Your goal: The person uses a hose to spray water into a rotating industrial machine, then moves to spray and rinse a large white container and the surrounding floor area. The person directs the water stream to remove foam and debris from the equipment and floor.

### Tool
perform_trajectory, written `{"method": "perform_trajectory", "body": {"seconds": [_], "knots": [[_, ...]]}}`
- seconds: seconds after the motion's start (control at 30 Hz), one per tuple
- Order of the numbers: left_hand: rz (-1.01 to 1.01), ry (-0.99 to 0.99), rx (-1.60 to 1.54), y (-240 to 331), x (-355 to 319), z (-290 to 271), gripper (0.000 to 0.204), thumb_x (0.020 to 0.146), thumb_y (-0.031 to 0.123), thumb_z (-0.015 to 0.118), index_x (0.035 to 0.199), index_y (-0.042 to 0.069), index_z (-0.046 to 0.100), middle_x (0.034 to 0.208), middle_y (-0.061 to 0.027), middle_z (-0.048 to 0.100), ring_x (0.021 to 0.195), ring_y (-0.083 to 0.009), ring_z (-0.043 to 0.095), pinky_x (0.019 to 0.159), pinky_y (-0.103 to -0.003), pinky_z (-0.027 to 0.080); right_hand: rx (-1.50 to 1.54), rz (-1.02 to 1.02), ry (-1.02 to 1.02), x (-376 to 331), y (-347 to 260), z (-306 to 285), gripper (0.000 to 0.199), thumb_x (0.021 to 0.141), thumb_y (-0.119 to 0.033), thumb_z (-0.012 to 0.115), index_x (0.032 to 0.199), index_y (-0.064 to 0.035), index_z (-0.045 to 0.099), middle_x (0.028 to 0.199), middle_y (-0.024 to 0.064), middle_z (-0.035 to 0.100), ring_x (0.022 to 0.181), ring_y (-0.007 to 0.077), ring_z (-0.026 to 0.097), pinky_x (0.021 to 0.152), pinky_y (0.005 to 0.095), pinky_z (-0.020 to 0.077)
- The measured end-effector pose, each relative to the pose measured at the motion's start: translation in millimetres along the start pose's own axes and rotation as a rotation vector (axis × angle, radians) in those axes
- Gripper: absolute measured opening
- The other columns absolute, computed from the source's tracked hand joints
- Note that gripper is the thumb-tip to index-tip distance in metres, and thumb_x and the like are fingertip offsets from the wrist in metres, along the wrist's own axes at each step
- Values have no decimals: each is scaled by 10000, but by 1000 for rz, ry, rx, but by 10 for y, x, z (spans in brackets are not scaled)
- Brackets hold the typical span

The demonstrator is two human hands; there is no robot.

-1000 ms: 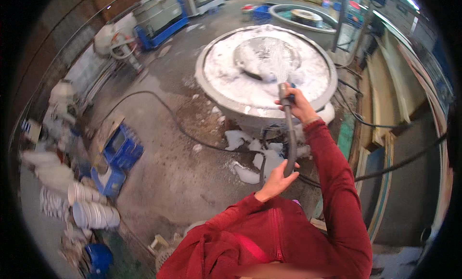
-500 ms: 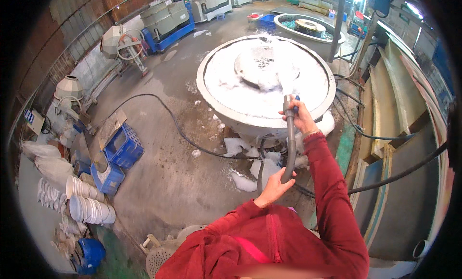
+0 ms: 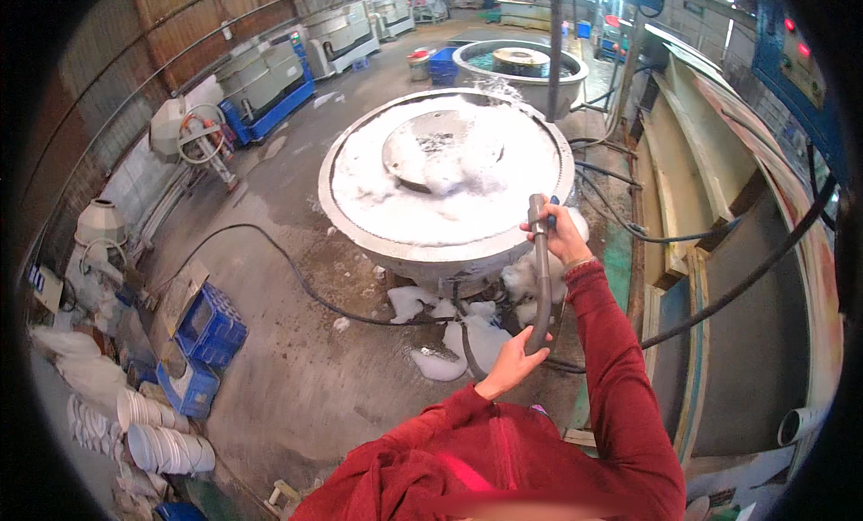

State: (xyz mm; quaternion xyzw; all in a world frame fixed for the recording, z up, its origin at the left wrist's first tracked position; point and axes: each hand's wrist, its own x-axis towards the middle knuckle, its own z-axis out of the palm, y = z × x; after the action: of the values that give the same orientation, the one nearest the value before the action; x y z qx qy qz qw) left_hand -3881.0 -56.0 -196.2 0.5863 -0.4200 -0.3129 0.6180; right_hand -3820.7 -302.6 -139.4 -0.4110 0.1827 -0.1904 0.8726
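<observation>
1. Grey hose nozzle (image 3: 540, 269): a rigid tube held nearly upright just outside the near right edge of the round tub (image 3: 447, 251), its upper tip level with the tub's rim.
2. Right hand (image 3: 562, 235): fingers wrapped fully around the nozzle's upper end, close to the tip.
3. Left hand (image 3: 514, 364): closed about the nozzle's lower end, where a dark hose joins it.
4. White foam (image 3: 431, 188): fills the tub and surrounds a round grey plate (image 3: 431, 148) near its centre.
5. Spilled foam patches (image 3: 467, 337): lie on the concrete floor (image 3: 297, 359) beneath the tub's near edge.
6. Black hose (image 3: 297, 274): curves across the floor from the left toward the tub's base.
7. Blue crates (image 3: 207, 328) and stacked white bowls (image 3: 157, 445): stand along the floor's left edge, well apart from both hands.
8. Second round tub (image 3: 521, 67): stands beyond the first, near the floor's far edge.
</observation>
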Motion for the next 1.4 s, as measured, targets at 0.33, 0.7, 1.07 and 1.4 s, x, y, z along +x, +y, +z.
{"method": "perform_trajectory", "body": {"seconds": [0.33,0.7,1.07,1.4], "knots": [[-346,-104,-104,98,-83,437,182,792,99,601,959,45,554,616,10,516,481,-52,431,435,-222,336,48,-70,-13,-281,71,-346,71,670,-79,529,720,-83,479,653,65,507,551,190,558,467,324,482],[-504,-16,-295,-143,-176,525,39,802,49,568,836,30,562,576,15,482,451,-70,433,403,-222,330,64,213,-77,-79,700,-52,273,682,-117,497,935,-17,466,685,99,507,507,246,583,368,325,457],[-383,-138,-42,-217,-498,626,140,746,151,567,790,18,565,703,-55,573,678,-147,531,650,-293,426,121,374,31,-434,942,-715,530,672,-151,490,1184,-198,362,947,98,431,655,289,559,499,338,448],[-474,202,-9,-376,-676,539,114,752,109,555,844,50,588,704,-34,567,655,-125,528,624,-278,426,2,502,-148,-98,1521,-32,594,690,-107,478,1254,-187,310,946,111,433,613,272,566,450,346,444]]}}
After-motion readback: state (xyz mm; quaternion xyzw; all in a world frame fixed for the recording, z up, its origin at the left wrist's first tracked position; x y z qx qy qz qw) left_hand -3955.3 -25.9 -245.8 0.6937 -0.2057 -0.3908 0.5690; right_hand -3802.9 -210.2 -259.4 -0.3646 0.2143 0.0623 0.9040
